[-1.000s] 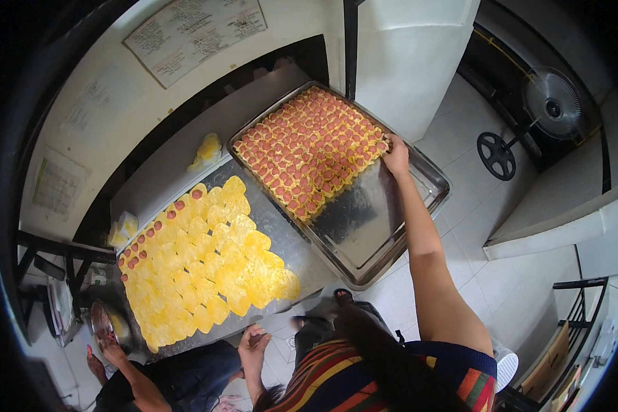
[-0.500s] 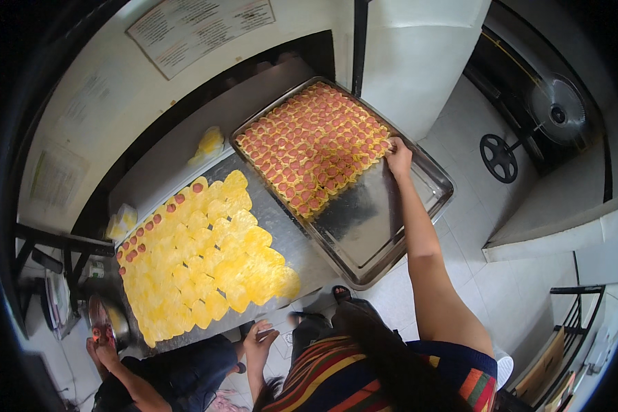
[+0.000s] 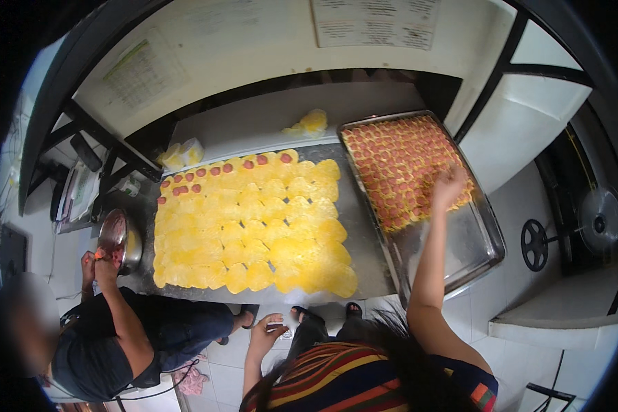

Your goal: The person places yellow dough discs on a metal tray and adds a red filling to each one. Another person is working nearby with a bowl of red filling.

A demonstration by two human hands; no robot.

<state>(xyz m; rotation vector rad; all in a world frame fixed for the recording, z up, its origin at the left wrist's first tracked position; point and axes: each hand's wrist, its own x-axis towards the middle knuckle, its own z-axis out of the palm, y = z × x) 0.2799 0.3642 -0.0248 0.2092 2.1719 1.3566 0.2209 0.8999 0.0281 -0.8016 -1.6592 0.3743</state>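
My right hand (image 3: 450, 187) is over the right part of a metal tray (image 3: 491, 232), above rows of open-topped dumplings (image 3: 398, 165) with pink meat filling; its fingers are blurred and what they touch is hidden. Held low in front of my body, my left hand (image 3: 264, 336) has loosely bent fingers, thumb apart, and nothing visible in it. Left of the tray, round yellow dumpling wrappers (image 3: 254, 233) overlap in a broad sheet on the metal table (image 3: 367, 240). Pink meat balls (image 3: 215, 171) sit on wrappers along the far edge and far left corner.
At the left, a co-worker's hands (image 3: 103, 268) hold pink filling beside a metal bowl (image 3: 115, 237). Bagged wrappers (image 3: 314, 122) lie at the table's back, with more bags (image 3: 183, 154) at the back left. A fan (image 3: 599, 221) stands on the right.
My view has turned, so the table and tray appear straighter. My right hand has moved from the near right edge of the dumpling rows to over them. My left hand stays low.
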